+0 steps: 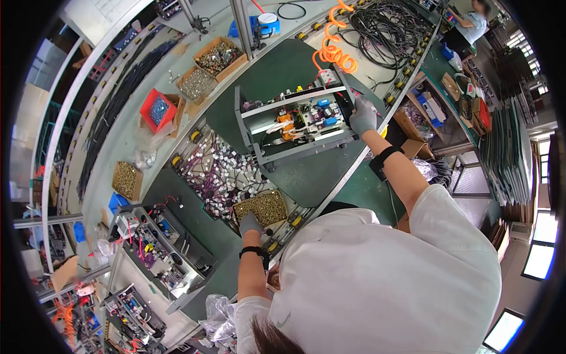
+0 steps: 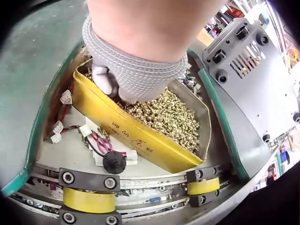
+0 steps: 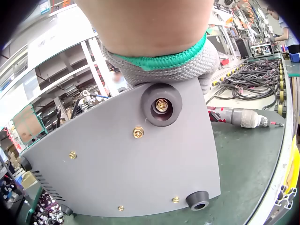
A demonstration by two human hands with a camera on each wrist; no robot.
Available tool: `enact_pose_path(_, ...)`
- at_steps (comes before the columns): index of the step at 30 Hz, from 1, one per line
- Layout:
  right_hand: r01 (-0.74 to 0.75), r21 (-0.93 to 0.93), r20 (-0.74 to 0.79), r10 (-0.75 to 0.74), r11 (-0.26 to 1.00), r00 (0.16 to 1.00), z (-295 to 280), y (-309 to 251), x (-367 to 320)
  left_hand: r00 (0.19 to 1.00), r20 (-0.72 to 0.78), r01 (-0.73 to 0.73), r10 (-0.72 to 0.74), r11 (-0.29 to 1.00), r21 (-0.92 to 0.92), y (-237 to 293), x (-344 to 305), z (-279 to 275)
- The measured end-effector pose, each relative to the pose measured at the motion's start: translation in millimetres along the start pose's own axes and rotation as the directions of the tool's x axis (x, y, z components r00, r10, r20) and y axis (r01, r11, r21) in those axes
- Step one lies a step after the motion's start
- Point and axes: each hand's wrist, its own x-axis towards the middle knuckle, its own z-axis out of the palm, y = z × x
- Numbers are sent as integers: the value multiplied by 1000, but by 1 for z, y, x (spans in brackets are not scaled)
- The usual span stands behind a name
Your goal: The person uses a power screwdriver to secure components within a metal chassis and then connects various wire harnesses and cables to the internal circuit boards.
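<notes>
My gloved left hand point(image 1: 250, 224) reaches into a yellow box point(image 2: 140, 143) of small brass-coloured screws point(image 2: 164, 117). Its fingertips are hidden among them and under the glove, so I cannot tell whether they pinch any. My gloved right hand point(image 1: 362, 117) grips the right end of a grey metal chassis point(image 1: 306, 147), fingers over the panel's edge. Circuit parts and wiring fill the chassis in the head view. The right wrist view shows its grey panel point(image 3: 108, 164) with black rubber feet point(image 3: 198, 200) and brass screws. An electric screwdriver point(image 3: 239, 117) lies beyond it on the green table.
White-plugged wire harnesses point(image 1: 215, 177) lie beside the screw box. A second chassis point(image 1: 159, 248) stands at lower left. Boxes of hardware point(image 1: 219, 58) and a red bin point(image 1: 158, 111) line the far side. An orange coiled hose point(image 1: 336, 56) hangs near black cables point(image 1: 386, 29). Another person stands at upper right.
</notes>
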Motion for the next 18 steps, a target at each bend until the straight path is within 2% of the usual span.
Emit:
enact_pose_path(1,-48,25,53,47,999,997,-4,-6,-5,1000,-11,-6,6,1000,11,1,-2,3)
enact_pose_path(3,-75,49,62,72,996,995,-8,-15,-15,966,-247,22,-76,977,-214,1,-5,8)
enact_pose_path(4,-74,78,64,69,994,996,-12,-21,-22,959,-273,-15,-76,948,-318,-1,-9,6)
enact_pose_path(5,-70,104,68,63,992,996,-13,-24,-28,958,-275,-14,-78,948,-317,0,-12,5)
enact_pose_path(7,-52,115,70,44,992,997,-11,-25,-35,928,-285,26,-239,805,-592,1,-20,0)
enact_pose_path(8,-27,139,88,14,990,996,-9,-25,-37,926,-285,32,-247,804,-594,2,-25,-1)
enact_pose_path(10,5,166,116,-24,986,993,-10,-21,-42,842,-478,-153,-252,738,-657,2,-36,-1)
enact_pose_path(11,-27,475,218,-88,880,972,-13,-18,-46,840,-475,-142,-262,739,-658,-3,-37,4)
enact_pose_path(12,-99,727,295,-179,679,939,-15,-10,-47,812,-528,-245,-248,676,-695,-7,-39,8)
enact_pose_path(13,-324,819,473,-239,473,848,13,33,-25,777,-581,-348,-243,604,-717,-11,-42,12)
enact_pose_path(14,-521,806,583,-227,282,780,9,41,-20,773,-579,-335,-260,607,-720,-11,-48,9)
enact_pose_path(15,-376,801,475,-113,467,872,38,79,-7,848,-445,-307,-289,417,-856,-7,-59,0)
enact_pose_path(16,74,524,160,-183,848,970,56,109,5,907,-301,-249,-295,204,-947,0,-71,-9)
enact_pose_path(17,-37,81,201,20,996,979,38,100,-2,895,-297,-240,-332,204,-949,0,-78,-12)
enact_pose_path(18,-115,-86,255,133,990,958,19,81,-8,919,-266,-227,-292,161,-961,2,-82,-16)
